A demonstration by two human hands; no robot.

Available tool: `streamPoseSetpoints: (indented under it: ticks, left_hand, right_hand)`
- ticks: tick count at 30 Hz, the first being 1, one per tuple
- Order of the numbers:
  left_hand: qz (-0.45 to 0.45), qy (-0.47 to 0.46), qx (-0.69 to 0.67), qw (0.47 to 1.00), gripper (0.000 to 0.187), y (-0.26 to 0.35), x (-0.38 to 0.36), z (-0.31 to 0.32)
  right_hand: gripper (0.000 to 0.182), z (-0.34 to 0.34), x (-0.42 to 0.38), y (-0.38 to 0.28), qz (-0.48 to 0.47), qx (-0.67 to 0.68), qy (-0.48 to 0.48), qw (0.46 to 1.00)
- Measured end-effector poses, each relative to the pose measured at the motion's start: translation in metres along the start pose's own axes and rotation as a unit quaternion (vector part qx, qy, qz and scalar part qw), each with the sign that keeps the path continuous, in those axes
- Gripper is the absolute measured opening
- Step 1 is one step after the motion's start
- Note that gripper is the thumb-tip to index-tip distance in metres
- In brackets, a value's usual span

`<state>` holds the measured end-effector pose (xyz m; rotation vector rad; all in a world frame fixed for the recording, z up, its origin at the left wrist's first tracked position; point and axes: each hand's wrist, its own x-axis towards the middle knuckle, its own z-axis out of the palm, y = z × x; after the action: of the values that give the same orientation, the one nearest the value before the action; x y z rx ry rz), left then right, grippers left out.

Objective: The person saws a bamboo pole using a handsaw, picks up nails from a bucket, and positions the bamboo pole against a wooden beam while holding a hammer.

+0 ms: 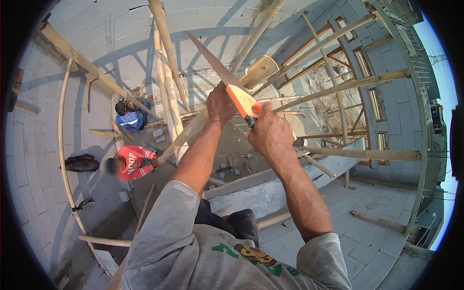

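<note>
Centre frame: right hand (271,136) clenched on long rusty orange-handled handsaw (227,82), left hand (220,104) apparently pinching its blade, risking cut fingers or saw dropping onto two crouching workers (131,162) lower left.

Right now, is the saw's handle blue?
No, the saw has an orange handle, gripped by the right hand, while the left hand steadies the blade.

Both my bare arms reach up and forward from grey sleeves, forearms converging. My left hand (220,104) is raised highest, fingers curled shut, back of the hand toward me. My right hand (270,135) sits just below it, fist clenched tight.
</note>
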<state>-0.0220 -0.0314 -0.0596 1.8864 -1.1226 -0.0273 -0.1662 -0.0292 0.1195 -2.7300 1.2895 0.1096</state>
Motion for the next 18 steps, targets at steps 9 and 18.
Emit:
streamPoseSetpoints:
  ticks: [9,18]
  left_hand:
    - [-0.123,-0.012,-0.094,0.988,0.041,0.011,0.025,-0.016]
    - [-0.081,-0.023,-0.058,0.995,0.046,0.014,0.02,-0.025]
  right_hand:
    - [0.045,-0.01,-0.106,0.072,0.035,-0.011,-0.029,0.999]
    - [0.046,-0.017,-0.15,0.048,0.009,0.057,0.019,0.998]
